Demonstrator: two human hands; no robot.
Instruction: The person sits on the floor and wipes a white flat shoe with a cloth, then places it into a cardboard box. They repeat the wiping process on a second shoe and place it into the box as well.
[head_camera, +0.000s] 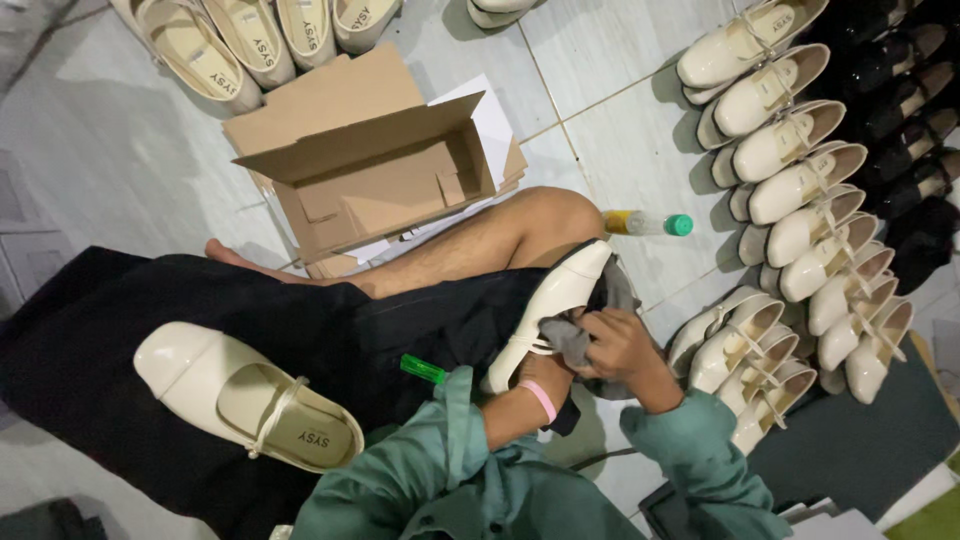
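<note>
Lap shoe: a glossy cream strapped flat shoe (245, 400) lies sole-down on the black cloth (150, 320) over the person's lap, near its left edge, touched by no hand.
Carton: an open brown cardboard box (375, 170) lies on its side on the grey tiled floor (610, 130), beyond the bare knee.
Pen: a green plastic marker (424, 369) rests on the black cloth just left of the wrist.
Left hand: left hand (545, 375), pink band on the wrist, is mostly hidden under the held glossy cream shoe (555, 300); grip cannot be told.
Right hand: right hand (620, 345) is clenched around a grey rag (572, 338), pressed against that shoe.
Bottle: a small yellow bottle with green cap (650, 223) lies on the floor.
Rows: cream shoes (790, 180) and black shoes (915, 130) line the right edge.
</note>
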